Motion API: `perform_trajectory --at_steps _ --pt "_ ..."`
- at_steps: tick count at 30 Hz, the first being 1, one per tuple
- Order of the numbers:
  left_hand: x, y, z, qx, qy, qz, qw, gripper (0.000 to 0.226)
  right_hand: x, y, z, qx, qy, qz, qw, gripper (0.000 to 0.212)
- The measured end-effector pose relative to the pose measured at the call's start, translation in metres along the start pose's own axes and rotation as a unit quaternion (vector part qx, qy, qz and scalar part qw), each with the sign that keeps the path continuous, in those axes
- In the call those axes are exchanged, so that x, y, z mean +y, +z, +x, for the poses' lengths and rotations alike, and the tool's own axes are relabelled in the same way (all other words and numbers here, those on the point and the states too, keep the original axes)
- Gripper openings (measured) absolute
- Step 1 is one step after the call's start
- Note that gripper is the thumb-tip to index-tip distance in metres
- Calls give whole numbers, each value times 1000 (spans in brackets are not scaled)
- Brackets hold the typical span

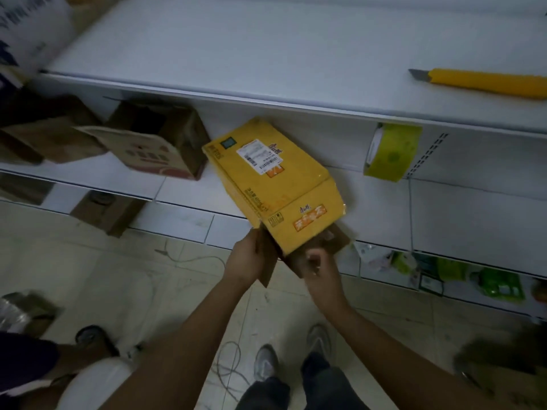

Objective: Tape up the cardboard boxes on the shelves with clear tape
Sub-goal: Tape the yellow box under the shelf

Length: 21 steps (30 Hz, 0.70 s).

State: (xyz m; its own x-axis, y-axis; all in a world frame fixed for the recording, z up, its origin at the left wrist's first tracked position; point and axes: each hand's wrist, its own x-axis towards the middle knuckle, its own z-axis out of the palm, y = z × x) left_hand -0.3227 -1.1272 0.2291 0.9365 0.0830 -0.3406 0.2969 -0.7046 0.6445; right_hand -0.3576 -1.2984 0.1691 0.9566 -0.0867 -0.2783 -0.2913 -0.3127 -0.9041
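Left hand (247,257): fingers curled round the brown side flap (268,263) at the near, open end of the yellow cardboard box (272,184), gripping the flap's edge. Right hand (321,269): just right of the left hand, fingers bent and pinching the lower brown flap (328,242) at the same open end. Both forearms reach in from below.

The yellow cardboard box lies tilted, its near end held between the two hands and jutting past the front edge of the middle shelf (444,208); its far end rests farther in, up and to the left of the hands. A white shipping label (259,155) sits on the top face, beyond the hands.

Left of the hands, on the same shelf level, stands an open brown carton (159,143) with its flaps raised; another brown box (106,214) sits lower down, nearer the floor. Right of the hands and above them, a yellow-green package (392,152) stands under the top shelf (266,54). Far up and to the right, a yellow utility knife (485,82) lies on the top shelf, its blade pointing left. Green packets (500,284) lie on the bottom shelf to the right of the hands.

Below the hands: tiled floor (118,276), loose cable (228,368), the person's grey shoes (266,362).
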Motion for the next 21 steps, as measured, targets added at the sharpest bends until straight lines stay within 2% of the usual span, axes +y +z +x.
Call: perform_trajectory --at_steps 1,2,3,5,6,9,12,14,16,18,21 --pt "-5 -9 -4 13 22 14 1000 29 -16 0 1 18 123 113 986 39" --pt "-9 -17 -8 23 45 25 998 26 -27 -1 5 9 203 230 952 48" --pt "-13 -26 -12 29 69 31 997 23 -41 -3 10 -9 237 334 912 51" --pt "-20 -43 -23 34 106 38 993 21 -73 -11 19 -36 237 478 845 45" --pt "-24 -51 -29 36 118 41 991 22 -90 -13 21 -42 224 503 834 40" --pt "-36 -74 -43 70 138 14 988 23 -132 -13 17 -69 200 432 877 32" --pt "-41 -89 -58 113 63 -114 985 36 -159 -1 5 -89 191 412 887 21" --pt "-37 -86 -73 111 53 -213 969 39 -175 8 -2 -97 197 442 870 16" --pt "-34 -81 -89 124 111 -240 956 46 -192 16 -7 -110 200 477 849 24" --pt "-34 -80 -95 144 168 -220 950 54 -208 19 -8 -116 204 517 823 30" --pt "-33 -86 -94 142 210 -166 953 48 -230 16 -11 -115 217 569 785 32"
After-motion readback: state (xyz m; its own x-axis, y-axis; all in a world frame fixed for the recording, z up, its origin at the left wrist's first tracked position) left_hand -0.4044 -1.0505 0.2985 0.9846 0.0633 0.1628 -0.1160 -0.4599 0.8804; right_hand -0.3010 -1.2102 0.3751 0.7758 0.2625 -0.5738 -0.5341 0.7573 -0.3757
